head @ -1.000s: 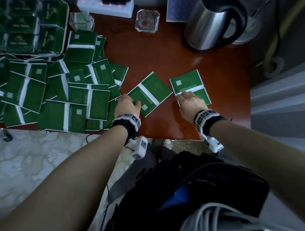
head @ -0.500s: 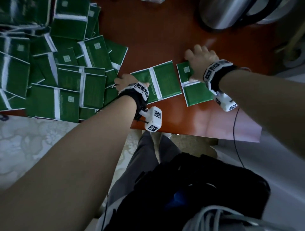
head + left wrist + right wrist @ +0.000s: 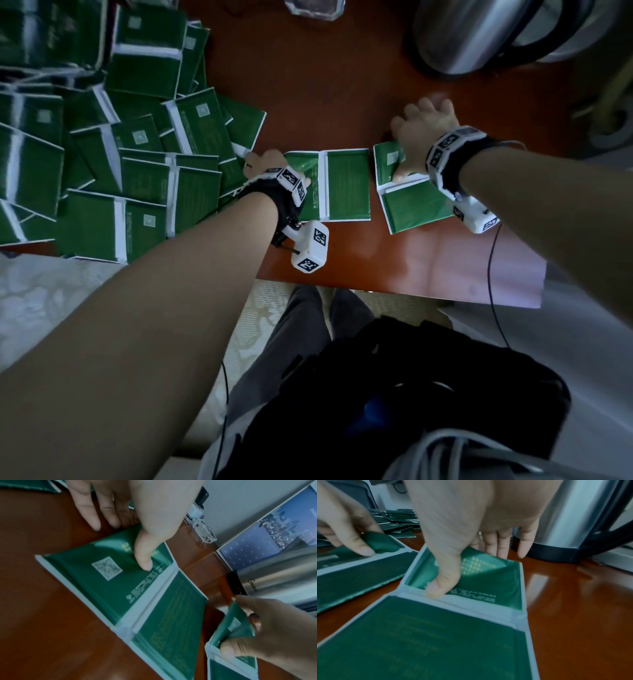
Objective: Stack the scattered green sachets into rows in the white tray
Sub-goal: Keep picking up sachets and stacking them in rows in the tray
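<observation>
Red-brown tabletop (image 3: 308,85) holds a big messy pile of green sachets (image 3: 113,154) at upper left, while the left hand (image 3: 265,164) pinches one folded sachet (image 3: 337,185) and the right hand (image 3: 423,132) pinches another sachet (image 3: 411,202), so most stacking looks undone.

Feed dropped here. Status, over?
Left hand pinches one sachet pair; right hand pinches another. Both on table, tray unseen. Kettle nearby.

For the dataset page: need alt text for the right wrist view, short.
A right hand pinches the far half of a green double sachet on a red-brown table, thumb on top, fingers beyond its far edge. At left, the left hand pinches a second sachet; a steel kettle stands behind.
</observation>
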A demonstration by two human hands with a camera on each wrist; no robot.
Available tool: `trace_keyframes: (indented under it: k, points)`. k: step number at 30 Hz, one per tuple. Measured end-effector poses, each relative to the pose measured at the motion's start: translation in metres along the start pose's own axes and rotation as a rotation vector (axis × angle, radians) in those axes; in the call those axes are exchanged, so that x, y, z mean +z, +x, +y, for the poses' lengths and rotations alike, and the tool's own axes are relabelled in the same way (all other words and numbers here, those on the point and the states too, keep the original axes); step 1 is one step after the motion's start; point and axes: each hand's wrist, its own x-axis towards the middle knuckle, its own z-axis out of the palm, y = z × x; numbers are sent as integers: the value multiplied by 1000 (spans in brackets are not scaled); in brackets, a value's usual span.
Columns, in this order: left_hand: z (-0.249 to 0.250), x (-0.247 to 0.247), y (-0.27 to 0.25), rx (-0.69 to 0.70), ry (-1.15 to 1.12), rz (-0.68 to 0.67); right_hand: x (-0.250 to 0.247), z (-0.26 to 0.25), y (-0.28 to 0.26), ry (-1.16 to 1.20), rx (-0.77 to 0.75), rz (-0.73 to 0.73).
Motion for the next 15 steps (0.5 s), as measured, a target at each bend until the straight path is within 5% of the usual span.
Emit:
trace_keyframes:
  k: [5, 9, 15]
  points:
    - [3, -49, -5, 140, 3, -167, -3, 0, -25, 19, 12, 110]
    - [8, -76, -20, 262, -42, -82, -2, 1, -40, 108, -17, 129]
    - [11, -28, -50, 398, -62, -36, 40, -18, -63, 311, -9, 134]
